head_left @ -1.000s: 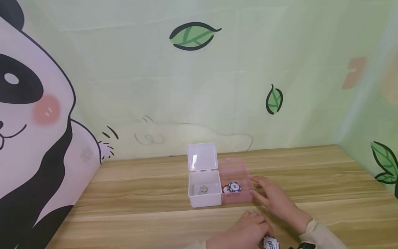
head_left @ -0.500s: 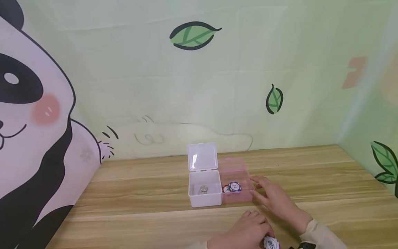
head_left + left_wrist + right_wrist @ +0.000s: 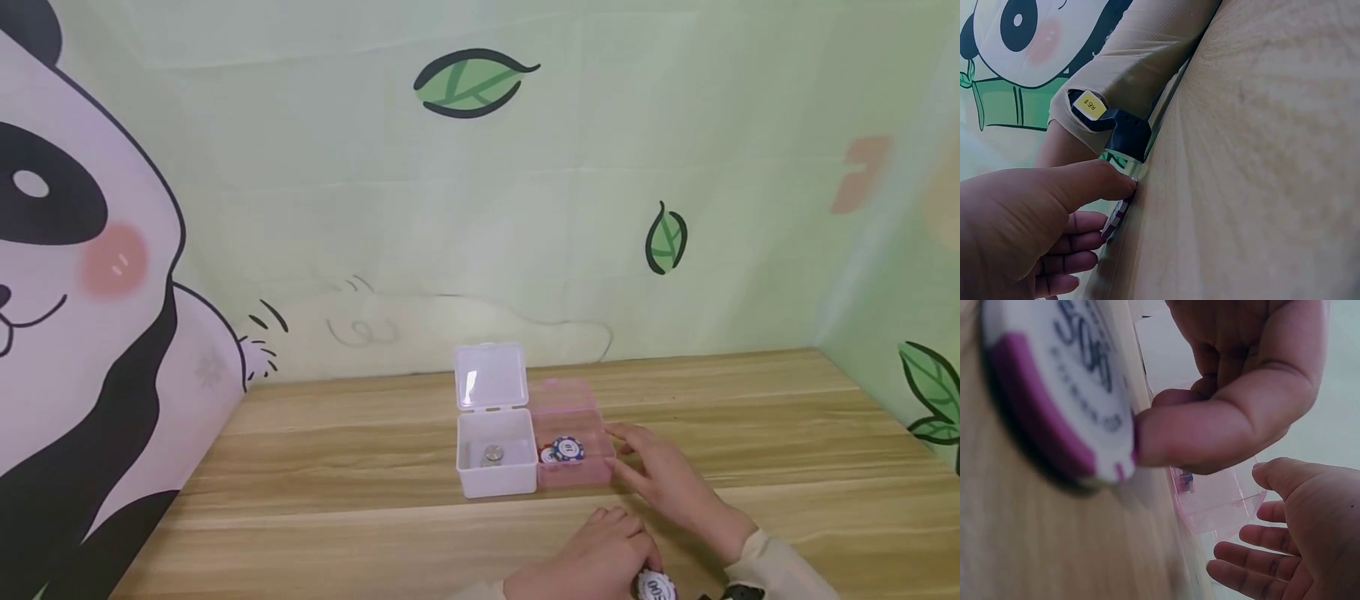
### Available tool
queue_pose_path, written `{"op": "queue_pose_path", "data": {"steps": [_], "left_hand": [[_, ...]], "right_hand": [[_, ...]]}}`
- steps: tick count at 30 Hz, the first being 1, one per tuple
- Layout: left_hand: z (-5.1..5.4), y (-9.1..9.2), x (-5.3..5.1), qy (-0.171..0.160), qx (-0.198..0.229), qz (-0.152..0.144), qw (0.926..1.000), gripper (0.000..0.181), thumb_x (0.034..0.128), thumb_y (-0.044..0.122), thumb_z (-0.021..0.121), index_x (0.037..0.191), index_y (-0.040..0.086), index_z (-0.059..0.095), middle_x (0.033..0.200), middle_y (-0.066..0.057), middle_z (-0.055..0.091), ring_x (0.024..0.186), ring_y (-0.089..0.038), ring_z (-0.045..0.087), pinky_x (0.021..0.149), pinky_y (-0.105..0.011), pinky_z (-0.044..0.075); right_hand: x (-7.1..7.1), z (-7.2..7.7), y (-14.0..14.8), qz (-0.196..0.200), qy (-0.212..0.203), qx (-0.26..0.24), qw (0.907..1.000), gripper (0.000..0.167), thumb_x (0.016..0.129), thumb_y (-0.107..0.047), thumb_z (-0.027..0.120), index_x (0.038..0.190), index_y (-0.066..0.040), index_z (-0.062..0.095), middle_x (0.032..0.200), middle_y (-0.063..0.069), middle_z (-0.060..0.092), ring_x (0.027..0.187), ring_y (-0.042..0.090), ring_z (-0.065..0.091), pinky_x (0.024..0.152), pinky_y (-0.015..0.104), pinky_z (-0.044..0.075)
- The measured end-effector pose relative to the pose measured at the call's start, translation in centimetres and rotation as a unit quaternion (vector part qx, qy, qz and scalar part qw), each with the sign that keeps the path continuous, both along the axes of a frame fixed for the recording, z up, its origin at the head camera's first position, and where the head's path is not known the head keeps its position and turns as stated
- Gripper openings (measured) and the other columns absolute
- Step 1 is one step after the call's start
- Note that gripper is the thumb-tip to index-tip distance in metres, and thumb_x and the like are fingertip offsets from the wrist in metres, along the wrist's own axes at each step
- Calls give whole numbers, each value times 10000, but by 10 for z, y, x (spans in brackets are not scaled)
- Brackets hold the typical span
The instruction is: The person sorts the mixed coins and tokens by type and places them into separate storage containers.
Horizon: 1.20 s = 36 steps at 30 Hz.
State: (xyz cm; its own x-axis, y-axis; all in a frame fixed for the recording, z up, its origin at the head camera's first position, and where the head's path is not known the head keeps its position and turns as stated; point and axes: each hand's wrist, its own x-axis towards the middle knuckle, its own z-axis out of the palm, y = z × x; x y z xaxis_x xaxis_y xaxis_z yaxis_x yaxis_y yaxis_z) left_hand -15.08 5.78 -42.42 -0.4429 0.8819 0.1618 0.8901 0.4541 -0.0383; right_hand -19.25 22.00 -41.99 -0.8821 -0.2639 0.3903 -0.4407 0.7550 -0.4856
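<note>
Low in the head view, my left hand [image 3: 588, 557] pinches a white and purple poker chip [image 3: 657, 587] marked 500. The right wrist view shows this chip [image 3: 1060, 387] large, tilted near the tabletop, with a thumb or finger at its rim. My right hand [image 3: 667, 479] touches the right wall of an open pink see-through box [image 3: 576, 476], its thumb and fingers spread and uncurled. Inside that box lie a blue poker chip [image 3: 569, 450] and a red one [image 3: 547, 455], partly overlapped. The left wrist view shows the held chip [image 3: 1117, 219] edge-on between thumb and fingers.
Against the pink box's left side stands an open white box [image 3: 498, 482], its lid raised. Small silver discs [image 3: 492, 453] lie inside it. Both boxes are on a wood-grain table [image 3: 337, 467], with a printed panda backdrop [image 3: 300, 167] behind. A black wrist strap [image 3: 744, 592] circles the right wrist.
</note>
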Motion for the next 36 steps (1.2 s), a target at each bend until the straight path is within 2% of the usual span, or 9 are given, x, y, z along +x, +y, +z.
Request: {"op": "queue_pose_path", "data": {"steps": [11,23,31,36], "left_hand": [[1,-1,-1,-4,52,-26,10000,349,707,488,790,967,293,662,926,186,594,920,28,486,792,-110,332],[12,-6,-3,-356,52,-15,9994,344,759,549,732,960,283,649,901,193,564,884,37,464,821,-114,347],[18,-9,-5,-312,130,-101,9994,319,773,541,721,932,274,651,894,187,573,882,39,481,829,-114,361],[22,-12,-6,-20,291,-131,9995,296,778,513,719,908,260,636,858,186,565,849,40,487,821,-114,370]], "right_hand": [[1,1,0,-53,-48,16,10000,435,923,-184,629,1314,-16,538,1220,167,642,957,260,676,799,427,567],[1,2,0,-63,-91,-28,9999,443,916,-180,637,1309,1,539,1203,179,648,949,263,678,793,422,571],[0,1,-1,-64,-87,-8,9999,449,913,-186,642,1313,-7,541,1149,162,671,933,252,681,794,419,571],[0,1,0,-52,-201,-60,9998,448,920,-190,635,1317,-7,536,1178,173,658,933,250,684,796,421,573]]}}
